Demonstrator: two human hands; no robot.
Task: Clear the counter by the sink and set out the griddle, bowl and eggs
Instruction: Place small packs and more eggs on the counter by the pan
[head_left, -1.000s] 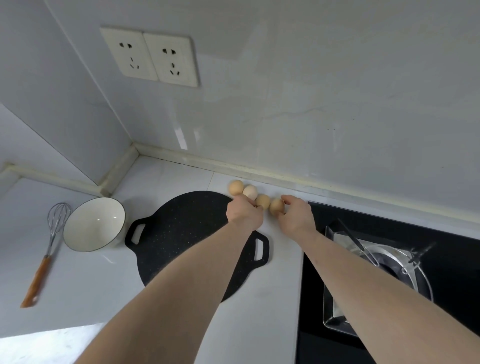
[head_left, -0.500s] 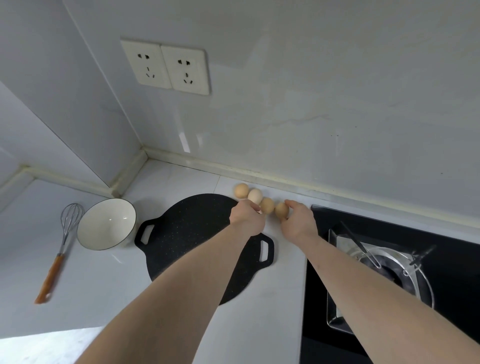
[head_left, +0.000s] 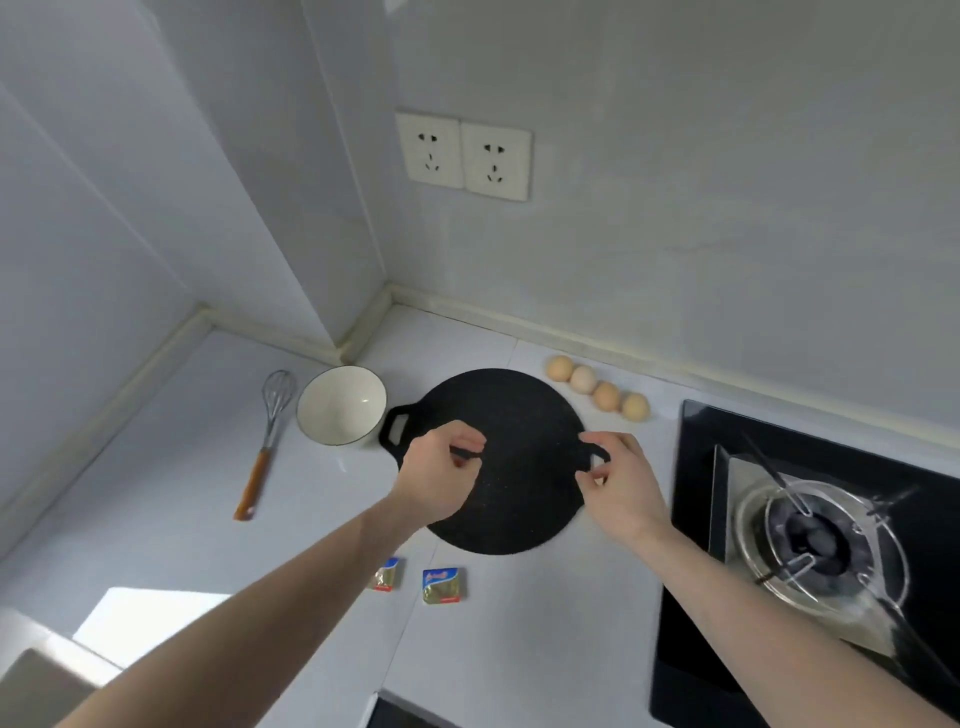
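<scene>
A round black griddle (head_left: 524, 467) with two loop handles lies flat on the white counter. Behind its right side, several brown eggs (head_left: 597, 387) sit in a row near the wall. A white bowl (head_left: 340, 405) stands upright just left of the griddle. My left hand (head_left: 439, 475) hovers over the griddle's left part, fingers loosely curled, holding nothing. My right hand (head_left: 621, 480) is over the griddle's right handle, fingers apart and empty; whether it touches the handle I cannot tell.
A wire whisk (head_left: 265, 441) with a wooden handle lies left of the bowl. Two small foil packets (head_left: 441, 584) lie in front of the griddle. A black gas hob (head_left: 810, 535) with a metal burner ring fills the right. Double wall sockets (head_left: 465, 156) are above.
Both hands have left the eggs and drawn back toward me, now over the griddle. The view has tilted down and back, revealing the foil packets.
</scene>
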